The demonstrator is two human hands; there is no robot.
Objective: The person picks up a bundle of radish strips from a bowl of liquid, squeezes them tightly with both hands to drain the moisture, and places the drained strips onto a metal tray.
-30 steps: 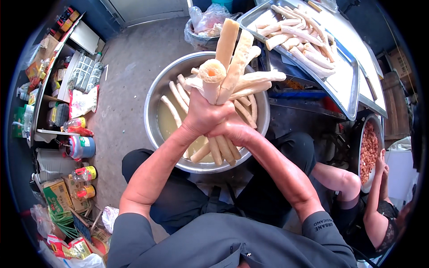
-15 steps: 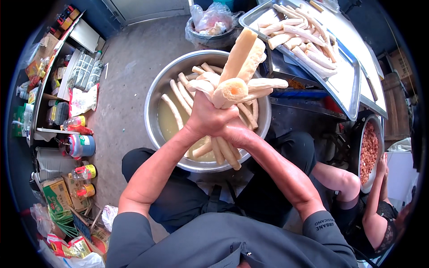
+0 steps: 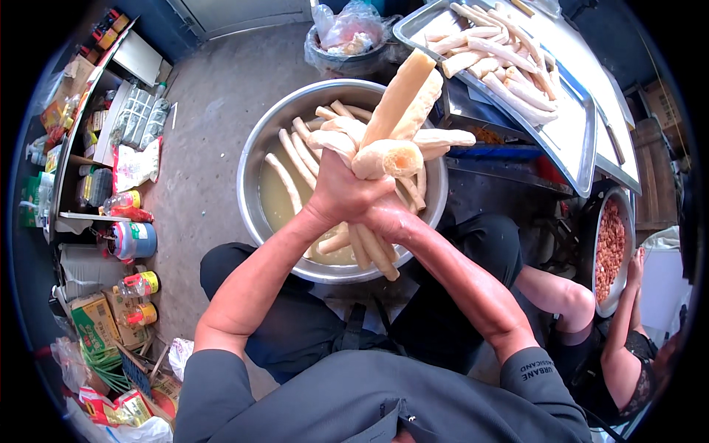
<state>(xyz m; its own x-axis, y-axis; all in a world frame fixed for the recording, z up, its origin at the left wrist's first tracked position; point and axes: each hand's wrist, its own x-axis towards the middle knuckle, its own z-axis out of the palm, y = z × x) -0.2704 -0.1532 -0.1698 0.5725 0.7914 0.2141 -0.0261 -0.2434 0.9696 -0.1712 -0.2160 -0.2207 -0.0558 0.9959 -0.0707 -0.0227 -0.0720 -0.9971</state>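
Note:
Both my hands are closed together around a bundle of pale, spongy, hollow tubes (image 3: 395,103) above a wide metal basin (image 3: 251,181). My left hand (image 3: 341,188) grips from the left, and my right hand (image 3: 385,215) wraps below it, overlapping. Longer ends fan out above my grip, one thick tube (image 3: 388,159) turning its porous, yellowish cut end sideways. Lower ends of several tubes (image 3: 377,251) poke out beneath my hands over the basin's near rim. Cloudy yellowish liquid (image 3: 277,199) and more tubes (image 3: 299,159) lie in the basin, which stands between my knees.
At upper right a metal tray (image 3: 572,144) on a table holds more pale tubes. A bag-lined bucket (image 3: 343,63) stands behind the basin. Shelves (image 3: 66,177) with bottles and packages line the left. On the right, another person's hand (image 3: 636,266) is at a pan of reddish chunks (image 3: 610,247).
The thick tube's cut end has shifted slightly right and turned in my grip. My hands stay nearly where they were, both closed on the bundle.

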